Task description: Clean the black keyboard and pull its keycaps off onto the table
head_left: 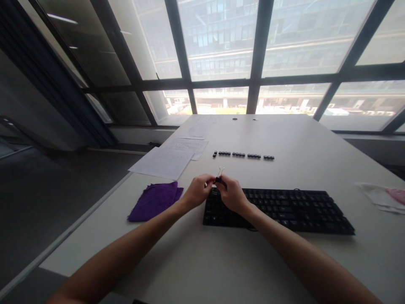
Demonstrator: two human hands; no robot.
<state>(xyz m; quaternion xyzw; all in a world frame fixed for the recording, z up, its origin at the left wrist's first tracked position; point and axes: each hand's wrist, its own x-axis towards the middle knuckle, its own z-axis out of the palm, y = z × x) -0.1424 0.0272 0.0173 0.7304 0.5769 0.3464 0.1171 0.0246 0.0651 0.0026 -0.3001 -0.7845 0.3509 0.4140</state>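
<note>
Above the top left corner of a black keyboard (284,210), my two hands meet at a small black keycap (218,180). My left hand (200,190) pinches its left side, fingers closed. My right hand (232,193) is closed on the keycap from the right. A thin wire tool (220,171) with two prongs sticks up between the hands; which hand bears it I cannot tell. Beyond them, small black keycaps (238,154) stand in a row of short groups.
A folded purple cloth (155,202) lies left of the keyboard. Paper sheets (163,162) cover part of the table's left side. At the far right is a white and pink cloth (384,196). A small dark disc (234,119) lies near the far edge.
</note>
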